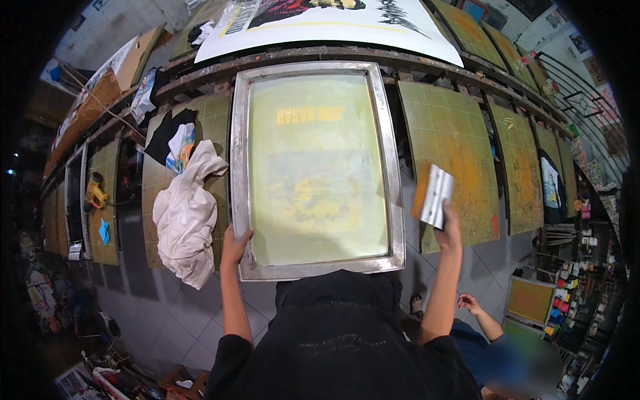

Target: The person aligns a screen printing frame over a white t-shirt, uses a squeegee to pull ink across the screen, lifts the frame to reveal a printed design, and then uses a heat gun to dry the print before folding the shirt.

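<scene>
Stained yellow-green surface panels (460,153) flank a silver rectangular metal frame (320,269) of pale-green mesh (313,157), pinched at 8 o'clock by the left hand's (236,247) grip, while the right hand (452,229) clasps a ridged silver metal tool (437,198) at 3 o'clock, clear of the mesh, work seemingly set up but not underway.

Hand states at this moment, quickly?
Left hand: holding the metal-framed screen by its left edge, near the lower corner.
Right hand: closed around a silver-and-orange blade tool, clear of the screen.
</scene>
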Available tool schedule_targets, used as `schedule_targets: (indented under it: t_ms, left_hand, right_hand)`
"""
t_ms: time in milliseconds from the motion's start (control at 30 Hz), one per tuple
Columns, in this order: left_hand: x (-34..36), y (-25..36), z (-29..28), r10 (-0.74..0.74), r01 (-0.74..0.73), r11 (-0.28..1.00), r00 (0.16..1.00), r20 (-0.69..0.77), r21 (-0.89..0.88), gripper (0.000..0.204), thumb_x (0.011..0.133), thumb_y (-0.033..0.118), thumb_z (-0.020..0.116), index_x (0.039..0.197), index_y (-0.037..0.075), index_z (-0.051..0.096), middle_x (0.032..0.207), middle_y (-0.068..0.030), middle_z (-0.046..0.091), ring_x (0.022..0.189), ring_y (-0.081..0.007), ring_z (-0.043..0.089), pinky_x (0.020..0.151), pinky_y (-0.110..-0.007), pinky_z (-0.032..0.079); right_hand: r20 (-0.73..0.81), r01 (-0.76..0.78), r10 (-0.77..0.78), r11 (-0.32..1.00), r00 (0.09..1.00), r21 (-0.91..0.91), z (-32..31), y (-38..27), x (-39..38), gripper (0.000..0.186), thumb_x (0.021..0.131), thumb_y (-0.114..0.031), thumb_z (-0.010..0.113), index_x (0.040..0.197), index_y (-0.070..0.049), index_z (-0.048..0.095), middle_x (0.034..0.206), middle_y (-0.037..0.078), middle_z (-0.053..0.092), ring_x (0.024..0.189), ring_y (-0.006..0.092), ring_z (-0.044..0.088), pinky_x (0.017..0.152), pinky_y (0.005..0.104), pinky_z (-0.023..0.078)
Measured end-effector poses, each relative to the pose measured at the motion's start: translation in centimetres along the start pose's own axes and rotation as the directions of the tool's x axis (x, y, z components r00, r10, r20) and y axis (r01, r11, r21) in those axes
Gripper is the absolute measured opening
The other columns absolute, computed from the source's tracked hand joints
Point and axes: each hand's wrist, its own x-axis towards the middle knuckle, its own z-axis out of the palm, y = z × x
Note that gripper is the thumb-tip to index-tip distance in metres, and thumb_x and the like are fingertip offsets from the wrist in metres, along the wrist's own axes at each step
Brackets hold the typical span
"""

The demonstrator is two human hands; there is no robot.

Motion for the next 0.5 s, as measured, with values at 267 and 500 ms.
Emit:
schedule_targets:
  t_ms: [267,500]
  left_hand:
    - [3.6,0.7,0.2,0.068,-0.074,0.996,0.989,-0.130,-0.049,0.071,0.092,0.033,0.084,0.140,-0.012,0.056,0.130,-0.0222,0.071,0.117,-0.0286,0.069,0.104,-0.038,0.052]
    - [4.4,3.5,0.8,0.060,-0.056,0.997,0.993,-0.097,0.048,0.085,0.093,0.042,0.083,0.146,-0.015,0.050,0.138,-0.0295,0.065,0.127,-0.0347,0.064,0.110,-0.041,0.048]
  right_hand:
    - [0.054,-0.033,0.036,0.998,0.998,-0.044,7.5,6.1,0.4,0.041,0.104,-0.035,0.072,0.120,0.003,0.070,0.109,0.012,0.077,0.097,0.0192,0.074,0.087,0.0363,0.058]
    - [0.073,-0.007,0.020,0.984,0.997,-0.178,5.5,8.1,1.5,0.051,0.102,-0.038,0.075,0.126,0.006,0.067,0.115,0.013,0.075,0.105,0.0197,0.070,0.094,0.0357,0.054]
